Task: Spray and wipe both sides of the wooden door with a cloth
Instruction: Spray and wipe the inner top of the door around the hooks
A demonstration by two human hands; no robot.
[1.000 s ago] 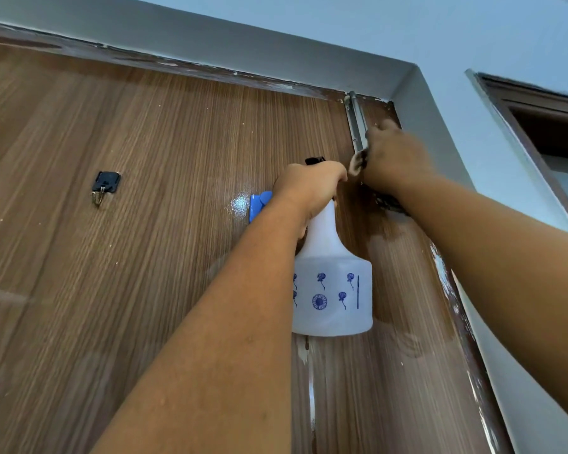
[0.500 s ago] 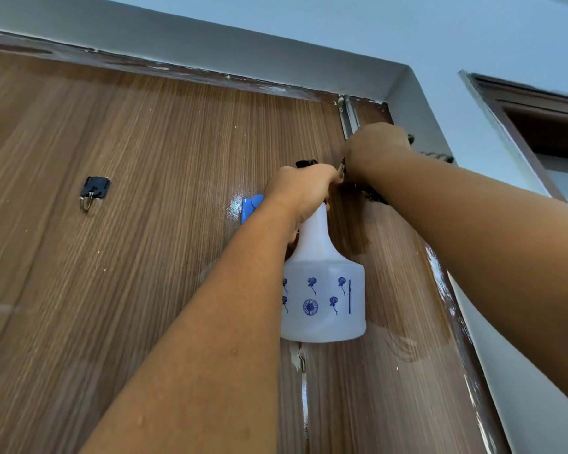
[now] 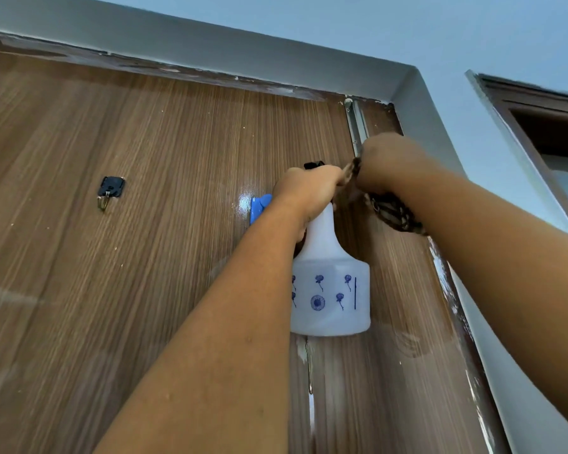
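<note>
Right hand [image 3: 386, 162] gripping cloth [image 3: 391, 211] now lower on door [image 3: 145, 257], left hand [image 3: 309, 191] gripping spray bottle [image 3: 330, 290]

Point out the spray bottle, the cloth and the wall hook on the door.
spray bottle [image 3: 330, 299]: head view, on its white body by the blue print.
cloth [image 3: 391, 213]: head view, on the dark fold below the right wrist.
hook [image 3: 111, 186]: head view, on its black plate.

Spray bottle [image 3: 330, 290] trigger hidden under left hand [image 3: 309, 191], cloth [image 3: 391, 213] mostly behind right forearm, door [image 3: 112, 290] cropped left and below
</note>
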